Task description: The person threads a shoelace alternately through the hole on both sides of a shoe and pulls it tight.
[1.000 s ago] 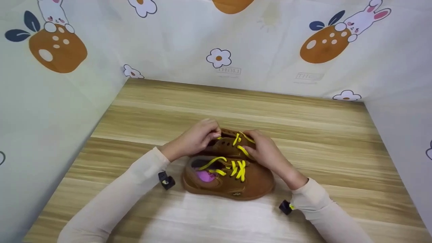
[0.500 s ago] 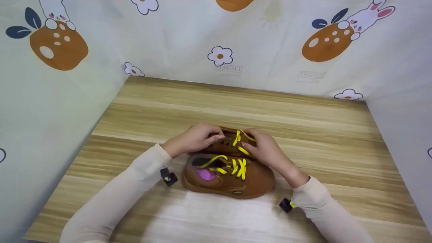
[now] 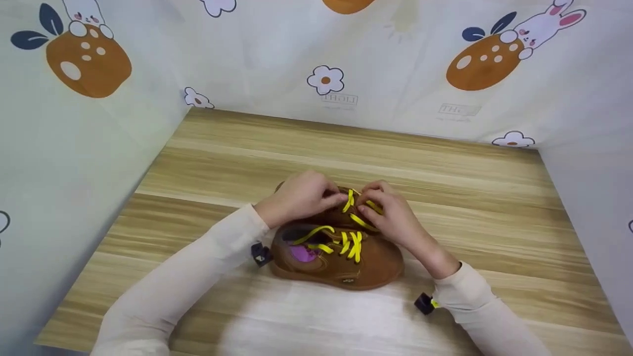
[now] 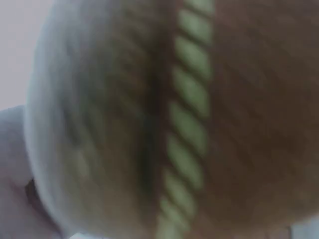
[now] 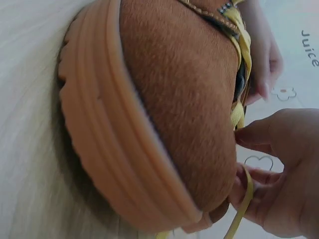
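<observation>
Two brown shoes with yellow shoelaces lie side by side on the table. My left hand [image 3: 304,198] is over the opening of the far shoe [image 3: 329,217], its thumb and bent fingers close to the crossed shoelace [image 3: 349,201]; whether it pinches anything is hidden. Across the shoelace my right hand [image 3: 395,217] curls its fingers, gripping a loose stretch. That yellow strand [image 5: 243,206] runs over the right fingers in the right wrist view. Nearer to me lies the other shoe [image 3: 381,262], laced at the front, with a pink insole [image 3: 304,253]. The left wrist view is blurred.
Both shoes stand on a wood-grain table [image 3: 237,148]. Pale printed sheets [image 3: 267,54] hang around its back and sides. A small black camera sits at each wrist, the left one [image 3: 261,254] beside the near shoe's heel.
My left hand has moved right, from the far shoe's opening to its crossed shoelace. The right hand's fingers have lifted slightly and curled in. The shoes have stayed in place.
</observation>
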Demonstrator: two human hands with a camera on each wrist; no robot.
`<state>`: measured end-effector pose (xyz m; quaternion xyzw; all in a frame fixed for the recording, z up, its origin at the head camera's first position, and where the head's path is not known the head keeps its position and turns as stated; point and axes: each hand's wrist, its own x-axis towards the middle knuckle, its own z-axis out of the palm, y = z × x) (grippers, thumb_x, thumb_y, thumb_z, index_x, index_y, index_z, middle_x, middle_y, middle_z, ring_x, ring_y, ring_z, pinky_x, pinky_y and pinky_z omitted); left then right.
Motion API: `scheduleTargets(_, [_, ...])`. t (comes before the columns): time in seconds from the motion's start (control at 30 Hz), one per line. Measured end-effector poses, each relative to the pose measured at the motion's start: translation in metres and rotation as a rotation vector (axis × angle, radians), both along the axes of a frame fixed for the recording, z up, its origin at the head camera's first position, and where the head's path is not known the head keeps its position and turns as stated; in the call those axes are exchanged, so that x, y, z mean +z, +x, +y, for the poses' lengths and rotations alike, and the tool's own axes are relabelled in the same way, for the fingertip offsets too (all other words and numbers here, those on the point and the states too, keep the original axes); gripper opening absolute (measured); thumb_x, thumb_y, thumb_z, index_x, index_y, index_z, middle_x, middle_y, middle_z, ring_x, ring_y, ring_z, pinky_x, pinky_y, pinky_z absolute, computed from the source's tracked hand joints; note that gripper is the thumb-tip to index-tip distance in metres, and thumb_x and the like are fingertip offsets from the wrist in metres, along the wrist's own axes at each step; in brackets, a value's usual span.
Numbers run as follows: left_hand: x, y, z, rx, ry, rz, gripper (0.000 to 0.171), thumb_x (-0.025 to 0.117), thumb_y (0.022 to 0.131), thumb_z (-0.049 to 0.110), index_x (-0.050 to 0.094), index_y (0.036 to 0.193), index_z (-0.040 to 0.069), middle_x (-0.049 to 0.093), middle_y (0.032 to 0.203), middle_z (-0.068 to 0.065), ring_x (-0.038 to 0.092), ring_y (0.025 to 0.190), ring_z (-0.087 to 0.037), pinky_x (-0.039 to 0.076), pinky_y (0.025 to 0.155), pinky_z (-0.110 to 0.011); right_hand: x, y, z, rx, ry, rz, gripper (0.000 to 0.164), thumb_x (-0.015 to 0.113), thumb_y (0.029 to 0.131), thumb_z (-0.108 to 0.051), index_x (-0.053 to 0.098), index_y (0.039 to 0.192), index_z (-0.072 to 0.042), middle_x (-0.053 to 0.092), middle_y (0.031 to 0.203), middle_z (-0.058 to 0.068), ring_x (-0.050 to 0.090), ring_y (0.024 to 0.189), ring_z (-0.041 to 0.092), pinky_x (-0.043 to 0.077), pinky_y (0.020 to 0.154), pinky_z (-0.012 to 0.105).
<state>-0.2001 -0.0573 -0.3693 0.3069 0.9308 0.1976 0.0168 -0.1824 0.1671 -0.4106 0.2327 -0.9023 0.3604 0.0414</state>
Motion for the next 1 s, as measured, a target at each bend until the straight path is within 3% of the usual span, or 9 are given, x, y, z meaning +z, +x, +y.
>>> scheduleTargets(0.1, [-0.001,0.002,0.012,0.006,-0.067,0.066,0.038,0.066,0.091,0.048,0.074,0.075,0.014,0.068,0.068,0.0,0.051,0.058,-0.013,0.045,0.054,-0.031,0.003,0.001,-0.004,-0.026,-0.01,0.009,0.004,0.071,0.091,-0.017,0.073,0.09,-0.013,0.062,0.113,0.007,0.061,0.098,0.024,0.05,0.085,0.038])
scheduleTargets(0.17, [-0.002,0.003,0.018,0.013,-0.064,0.076,0.036,0.069,0.09,0.044,0.072,0.071,0.013,0.067,0.065,-0.001,0.048,0.057,-0.012,0.041,0.051,-0.029,0.004,0.001,-0.006,-0.049,-0.024,0.001,0.006,0.071,0.091,-0.016,0.073,0.087,-0.012,0.062,0.109,0.006,0.059,0.092,0.022,0.047,0.079,0.035])
scheduleTargets(0.37, [0.0,0.004,0.023,0.107,0.059,-0.012,0.022,0.067,0.089,0.021,0.071,0.069,0.012,0.058,0.059,0.003,0.044,0.055,-0.01,0.032,0.049,-0.023,0.003,0.003,-0.008,-0.047,-0.012,-0.034,0.006,0.07,0.092,-0.015,0.073,0.089,-0.01,0.065,0.098,0.004,0.058,0.087,0.018,0.044,0.078,0.032])
scheduleTargets(0.53, [0.003,0.002,0.028,0.164,-0.012,-0.028,0.04,0.068,0.091,0.036,0.058,0.057,0.017,0.044,0.052,0.008,0.04,0.051,-0.01,0.028,0.045,-0.024,0.003,0.001,-0.007,-0.026,-0.01,-0.064,0.006,0.069,0.092,-0.014,0.072,0.092,-0.009,0.064,0.095,0.004,0.056,0.082,0.015,0.045,0.075,0.029])
scheduleTargets(0.63, [0.003,-0.001,0.03,0.17,-0.018,-0.046,0.043,0.071,0.089,0.039,0.055,0.054,0.019,0.045,0.051,0.009,0.042,0.05,-0.009,0.03,0.044,-0.024,0.003,0.0,-0.005,-0.005,-0.008,-0.074,0.005,0.07,0.091,-0.012,0.069,0.093,-0.008,0.062,0.095,0.005,0.055,0.082,0.014,0.045,0.074,0.027])
scheduleTargets(0.73, [0.003,-0.004,0.028,0.172,0.095,-0.113,0.035,0.07,0.089,0.028,0.059,0.058,0.018,0.047,0.052,0.01,0.041,0.049,-0.007,0.03,0.046,-0.022,0.002,-0.001,-0.005,0.01,0.016,-0.062,0.007,0.072,0.088,-0.009,0.066,0.091,-0.007,0.061,0.094,0.006,0.057,0.083,0.016,0.046,0.075,0.028])
scheduleTargets(0.9, [0.009,-0.006,0.017,0.159,0.462,-0.301,0.02,0.067,0.09,0.017,0.073,0.073,0.008,0.059,0.061,0.006,0.042,0.053,-0.003,0.034,0.053,-0.018,-0.001,-0.002,-0.004,0.009,0.082,-0.039,0.009,0.073,0.086,-0.007,0.064,0.09,-0.007,0.06,0.093,0.007,0.059,0.086,0.02,0.048,0.079,0.033])
scheduleTargets(1.0, [0.019,-0.004,0.012,0.088,0.471,-0.342,0.017,0.067,0.092,0.017,0.076,0.085,0.005,0.068,0.071,0.001,0.047,0.056,-0.004,0.038,0.056,-0.018,0.001,-0.003,-0.002,0.004,0.079,-0.039,0.01,0.073,0.086,-0.005,0.064,0.09,-0.006,0.06,0.093,0.008,0.059,0.088,0.021,0.049,0.08,0.035])
